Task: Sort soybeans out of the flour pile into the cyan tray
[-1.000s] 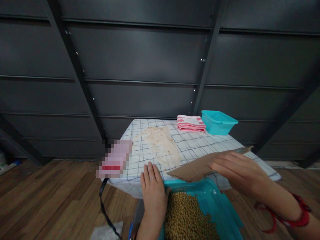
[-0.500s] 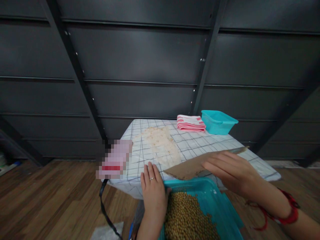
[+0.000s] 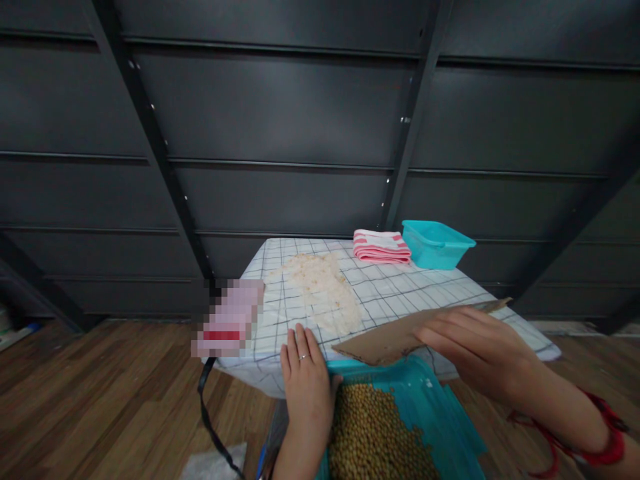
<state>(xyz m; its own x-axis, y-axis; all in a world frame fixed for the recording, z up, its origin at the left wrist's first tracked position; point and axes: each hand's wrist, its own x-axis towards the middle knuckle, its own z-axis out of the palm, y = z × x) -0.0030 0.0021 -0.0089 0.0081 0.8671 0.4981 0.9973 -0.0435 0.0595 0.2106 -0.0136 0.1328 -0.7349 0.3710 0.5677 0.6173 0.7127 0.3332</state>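
My left hand [image 3: 306, 380] lies over the near edge of the table, fingers stretched forward onto the checked cloth and thumb hooked over the left rim of a teal plastic tray [image 3: 445, 427]. Yellowish-brown soybeans [image 3: 375, 433] fill much of this tray, which sits just below the table's front edge. In my right hand [image 3: 475, 340] is a long piece of brown cardboard [image 3: 383, 339], gripped by its upper edge. It stands tilted above the tray's far rim. A pale powdery patch with small crumbs [image 3: 325, 287] covers the cloth beyond my hands.
At the table's back right stand a folded pink-and-white striped towel [image 3: 381, 247] and a turquoise basin [image 3: 437, 247]. A pink, pixelated object [image 3: 233, 317] rests at the left edge, with a black strap [image 3: 205, 400] hanging below. Dark panelled wall [image 3: 280, 107] rises behind.
My right hand and the cardboard have shifted slightly to the right and a little downward. My left hand and the tray have stayed put.
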